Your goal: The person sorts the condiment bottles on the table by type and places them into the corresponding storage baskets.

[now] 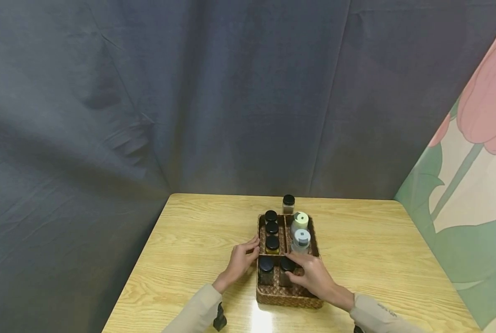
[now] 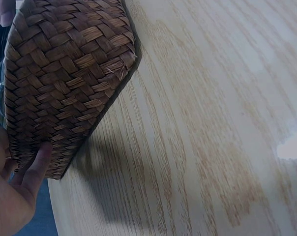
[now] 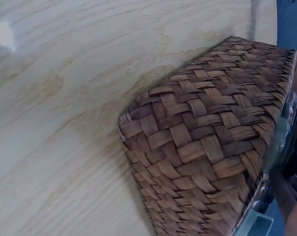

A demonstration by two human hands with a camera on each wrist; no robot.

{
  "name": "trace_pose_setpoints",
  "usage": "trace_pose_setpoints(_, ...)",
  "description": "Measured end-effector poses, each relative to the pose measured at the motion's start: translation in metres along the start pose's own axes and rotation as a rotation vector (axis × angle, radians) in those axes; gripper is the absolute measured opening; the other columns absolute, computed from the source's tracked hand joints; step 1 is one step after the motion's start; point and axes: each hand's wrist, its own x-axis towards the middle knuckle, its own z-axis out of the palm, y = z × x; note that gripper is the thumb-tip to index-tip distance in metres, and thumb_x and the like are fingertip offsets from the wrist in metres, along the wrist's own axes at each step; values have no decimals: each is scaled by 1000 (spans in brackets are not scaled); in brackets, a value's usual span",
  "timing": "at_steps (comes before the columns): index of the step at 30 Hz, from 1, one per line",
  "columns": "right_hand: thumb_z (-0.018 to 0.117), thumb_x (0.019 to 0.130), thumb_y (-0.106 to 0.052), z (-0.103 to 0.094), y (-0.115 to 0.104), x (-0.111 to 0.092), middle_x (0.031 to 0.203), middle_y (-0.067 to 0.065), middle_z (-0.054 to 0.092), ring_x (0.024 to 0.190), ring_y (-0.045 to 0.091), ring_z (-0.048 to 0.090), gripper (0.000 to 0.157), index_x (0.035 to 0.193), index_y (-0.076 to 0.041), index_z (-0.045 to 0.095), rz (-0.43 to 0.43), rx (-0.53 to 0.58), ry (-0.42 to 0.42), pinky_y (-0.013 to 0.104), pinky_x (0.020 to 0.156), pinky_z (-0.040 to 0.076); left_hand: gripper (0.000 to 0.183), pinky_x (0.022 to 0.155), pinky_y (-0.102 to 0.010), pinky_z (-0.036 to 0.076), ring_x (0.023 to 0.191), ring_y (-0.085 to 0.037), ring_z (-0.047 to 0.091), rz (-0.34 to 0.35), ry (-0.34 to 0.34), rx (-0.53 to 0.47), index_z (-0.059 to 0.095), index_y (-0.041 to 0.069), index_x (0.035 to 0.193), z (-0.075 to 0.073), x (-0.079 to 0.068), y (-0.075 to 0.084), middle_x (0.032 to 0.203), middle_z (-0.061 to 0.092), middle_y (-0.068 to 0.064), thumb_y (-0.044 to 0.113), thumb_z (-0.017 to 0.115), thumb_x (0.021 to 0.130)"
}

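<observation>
A brown woven basket [image 1: 289, 303] with compartments stands on the table, holding several jars. My right hand [image 1: 316, 277] reaches over its front compartment and grips a black-lidded jar [image 1: 286, 265] between thumb and fingers. Beside that jar stands another black-lidded jar [image 1: 266, 270]. My left hand [image 1: 239, 261] touches the basket's left side; in the left wrist view a straight finger [image 2: 38, 169] lies along the woven outer wall [image 2: 65, 78]. In the right wrist view, the gripped glass jar [image 3: 281, 145] shows just past the rim, partly hidden by the fingers.
Three black-lidded jars [image 1: 272, 243] line the back left compartment. Two pale-lidded jars [image 1: 302, 237] fill the back right one. Behind the basket, a single black-lidded jar [image 1: 288, 204] stands on the wooden table [image 1: 368, 259]. A dark curtain [image 1: 248, 101] hangs beyond the table's far edge.
</observation>
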Motion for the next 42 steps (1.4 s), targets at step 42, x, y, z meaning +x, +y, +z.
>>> trace_pose_setpoints(42,68,96,-16,-6,-1,3,107,4,70,92,16,69,21,115,-8,71,88,142,-41,30,71,58,33,82,-28,56,118,-33,59,-65,-18,-18,57,-12,129,1,-1,0,140,50,-24,1,57,99)
